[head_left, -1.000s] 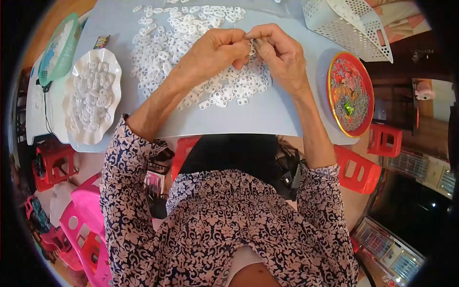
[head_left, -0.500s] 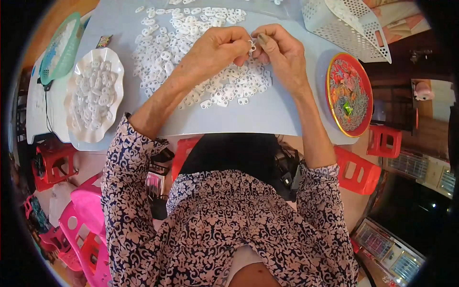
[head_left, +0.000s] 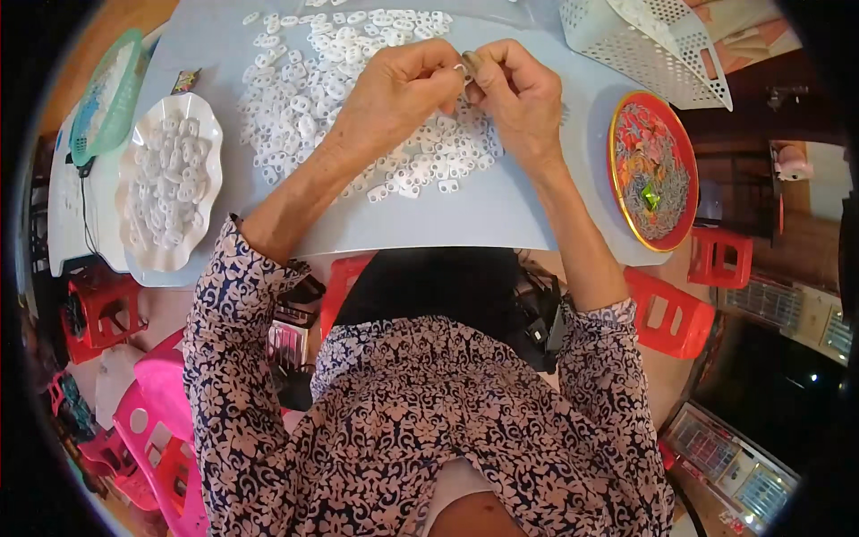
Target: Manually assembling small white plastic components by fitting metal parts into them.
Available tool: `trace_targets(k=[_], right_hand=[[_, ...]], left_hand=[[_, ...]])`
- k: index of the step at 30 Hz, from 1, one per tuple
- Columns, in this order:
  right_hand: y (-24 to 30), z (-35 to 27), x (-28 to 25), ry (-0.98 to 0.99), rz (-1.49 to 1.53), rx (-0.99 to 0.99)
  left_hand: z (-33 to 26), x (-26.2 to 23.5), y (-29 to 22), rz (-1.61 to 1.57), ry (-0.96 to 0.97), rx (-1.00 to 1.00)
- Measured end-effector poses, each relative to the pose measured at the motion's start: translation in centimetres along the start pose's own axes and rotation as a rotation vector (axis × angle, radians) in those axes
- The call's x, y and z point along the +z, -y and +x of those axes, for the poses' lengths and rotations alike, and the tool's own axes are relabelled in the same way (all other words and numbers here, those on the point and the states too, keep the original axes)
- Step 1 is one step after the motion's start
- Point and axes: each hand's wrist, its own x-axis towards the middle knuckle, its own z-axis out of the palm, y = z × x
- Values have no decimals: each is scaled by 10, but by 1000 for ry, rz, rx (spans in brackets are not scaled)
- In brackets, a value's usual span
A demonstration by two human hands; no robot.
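Both hands are pinched together over the middle of the table (head_left: 501,215) — left hand (head_left: 394,94) and right hand (head_left: 519,103) clamped fingertip to fingertip on one small white piece (head_left: 462,72), too tiny to make out properly. Progress-wise I'd guess it's early-to-midway: the scalloped white dish (head_left: 170,183) on the left holds a decent heap, but the loose pile of white pieces (head_left: 322,89) under the hands is much bigger — plenty left.
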Motion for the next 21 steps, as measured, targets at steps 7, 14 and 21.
trace_targets(k=[7, 14, 21], right_hand=[[4, 0, -8, 57, 48, 102], [-1, 1, -10, 88, -25, -6], [1, 1, -8, 90, -1, 8]], left_hand=[[-1, -2, -1, 119, 15, -58], [-1, -6, 1, 106, 21, -44], [-4, -3, 0, 175, 38, 65]])
